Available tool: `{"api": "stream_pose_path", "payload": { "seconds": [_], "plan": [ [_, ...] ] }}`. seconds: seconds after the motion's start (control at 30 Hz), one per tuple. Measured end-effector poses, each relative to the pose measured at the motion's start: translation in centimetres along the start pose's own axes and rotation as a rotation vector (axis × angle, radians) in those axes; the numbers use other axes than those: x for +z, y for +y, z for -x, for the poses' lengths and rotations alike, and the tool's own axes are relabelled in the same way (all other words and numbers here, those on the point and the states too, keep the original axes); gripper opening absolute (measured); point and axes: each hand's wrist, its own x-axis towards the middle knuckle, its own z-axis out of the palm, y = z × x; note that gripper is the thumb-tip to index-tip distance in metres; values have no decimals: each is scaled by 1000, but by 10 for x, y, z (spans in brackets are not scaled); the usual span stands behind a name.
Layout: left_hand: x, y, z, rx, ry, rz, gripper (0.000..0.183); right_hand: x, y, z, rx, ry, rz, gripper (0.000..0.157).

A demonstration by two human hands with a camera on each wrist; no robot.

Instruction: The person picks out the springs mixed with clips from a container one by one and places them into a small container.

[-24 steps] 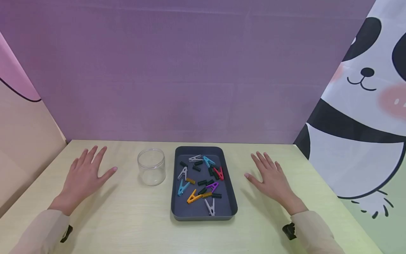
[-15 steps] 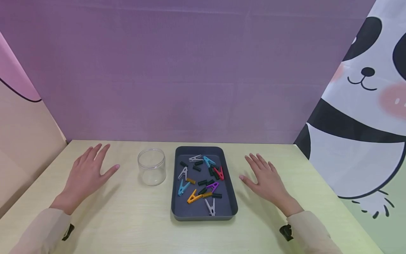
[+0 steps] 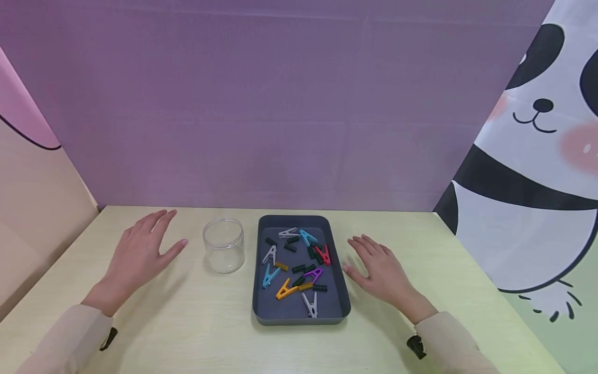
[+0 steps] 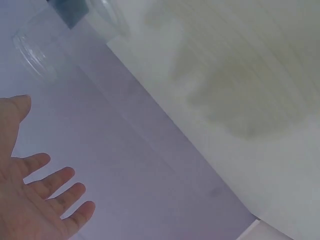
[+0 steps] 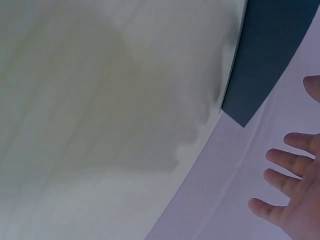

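Note:
My left hand [image 3: 140,254] hovers over the table left of a clear round jar [image 3: 223,246], fingers spread and holding nothing. On the other side, my right hand [image 3: 383,272] is held beside the right rim of a dark grey tray [image 3: 280,312], also holding nothing, its thumb tip right by the rim. Inside the tray lie several small spring clips without springs: a yellow clip [image 3: 286,290], a blue clip [image 3: 270,276], a red clip [image 3: 323,255], a purple clip [image 3: 314,274] and a white clip [image 3: 310,305]. Loose coil springs are scattered among them, such as a black spring [image 3: 320,288] and a gold spring [image 3: 305,286].
The pale wooden table [image 3: 210,332] ends at a purple backdrop [image 3: 280,104]. A panda-printed cloth [image 3: 528,218] hangs along the right side, and a light panel [image 3: 37,218] borders the left. The jar stands upright just left of the tray.
Both hands have moved inward: the left toward the jar, the right toward the tray and slightly lower in view. Jar, tray and its contents have stayed put.

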Motion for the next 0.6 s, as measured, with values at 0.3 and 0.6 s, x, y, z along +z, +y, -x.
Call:
{"api": "stream_pose_path", "payload": {
  "seconds": [0.3, 0.6],
  "plan": [
    [1, 16, -4, 45, 19, 23, 59, 3, -10, 1, -51, -14, 11, 57],
    [4, 31, -8, 110, 29, 15, 57, 9, -16, 2, -102, 28, 19, 49]
  ]
}}
